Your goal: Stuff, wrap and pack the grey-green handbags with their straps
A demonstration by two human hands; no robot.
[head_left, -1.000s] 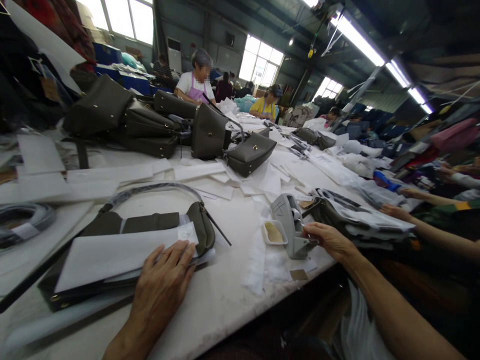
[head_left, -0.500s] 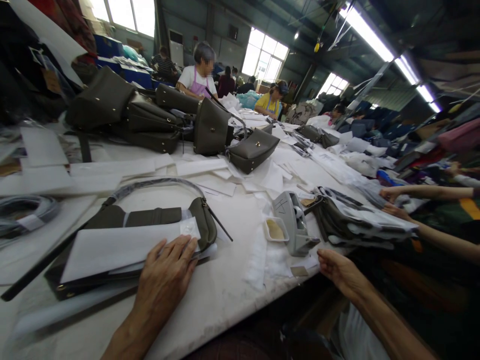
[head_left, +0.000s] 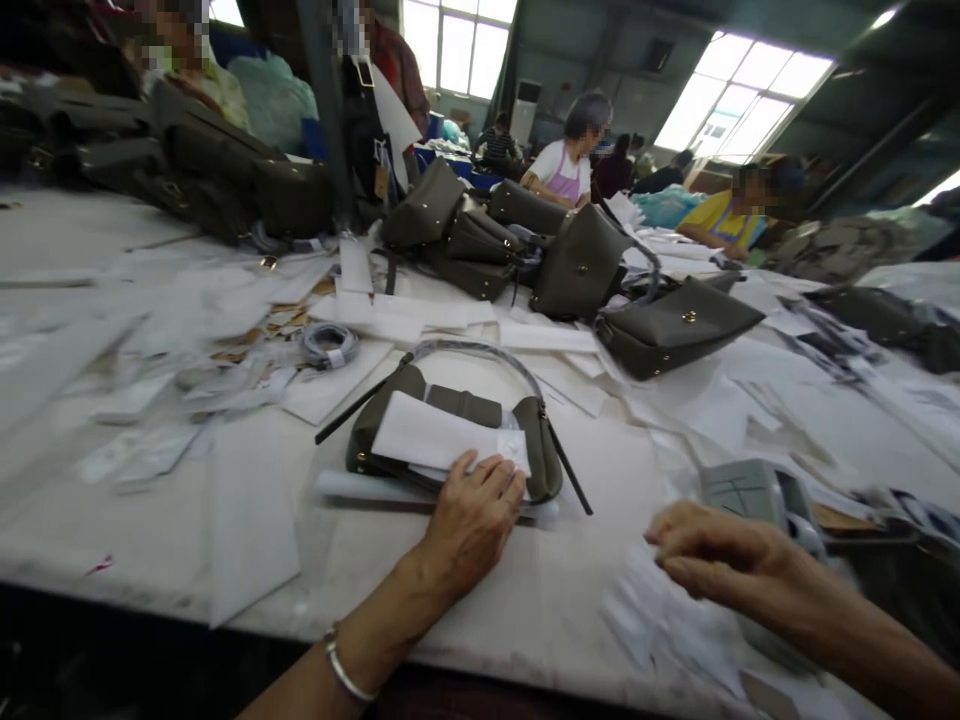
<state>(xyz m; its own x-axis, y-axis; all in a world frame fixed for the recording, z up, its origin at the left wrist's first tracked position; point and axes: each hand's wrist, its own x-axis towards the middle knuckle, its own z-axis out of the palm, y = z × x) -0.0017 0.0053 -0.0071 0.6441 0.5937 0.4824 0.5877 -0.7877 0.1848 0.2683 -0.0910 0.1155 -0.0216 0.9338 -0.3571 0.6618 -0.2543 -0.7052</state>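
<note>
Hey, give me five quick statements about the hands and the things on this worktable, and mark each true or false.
1. The left hand rests on a white sheet lying over a bag. True.
2. The bracelet is on the right arm. False: it is on the left arm.
3. The right hand is pressing on the bag. False: it is apart from it, to its right.
4. The bag's handle arches away from the person. True.
5. The grey coil sits on top of the bag. False: it lies beyond it, to the left.
</note>
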